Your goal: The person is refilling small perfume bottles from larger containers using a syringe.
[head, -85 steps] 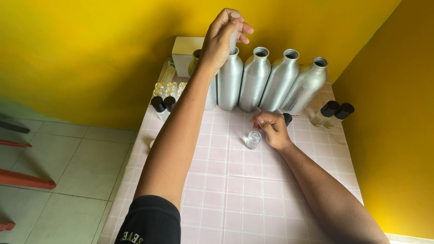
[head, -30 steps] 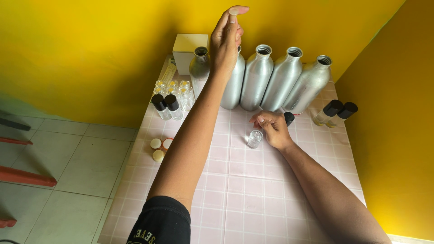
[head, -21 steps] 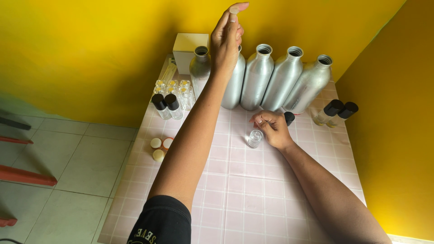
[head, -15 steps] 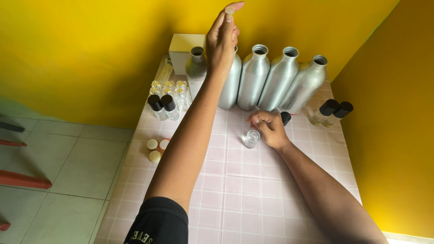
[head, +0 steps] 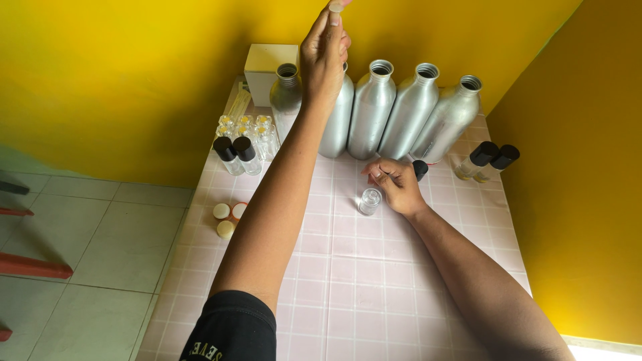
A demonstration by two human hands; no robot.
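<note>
My left hand (head: 326, 50) is raised high above a row of tall silver metal bottles (head: 372, 107) at the back of the pink tiled table (head: 348, 287). Its fingertips pinch a small pale object (head: 336, 5) that the frame's top edge partly cuts off. The hand hides the neck of one silver bottle (head: 336, 124). My right hand (head: 396, 184) rests on the table in front of the row, its fingers holding a small clear glass bottle (head: 368, 200) that stands upright without a cap. A black cap (head: 420, 169) lies just behind that hand.
A white box (head: 267, 63) stands at the back left. Small clear vials (head: 246, 127) and two black-capped bottles (head: 235, 154) sit on the left; round pale caps (head: 227, 217) lie near the left edge. Two more black-capped bottles (head: 491, 160) lie at the right. Yellow walls close in behind and on the right.
My left hand has risen from a silver bottle's neck to well above the row. My right hand has stayed on the small glass bottle.
</note>
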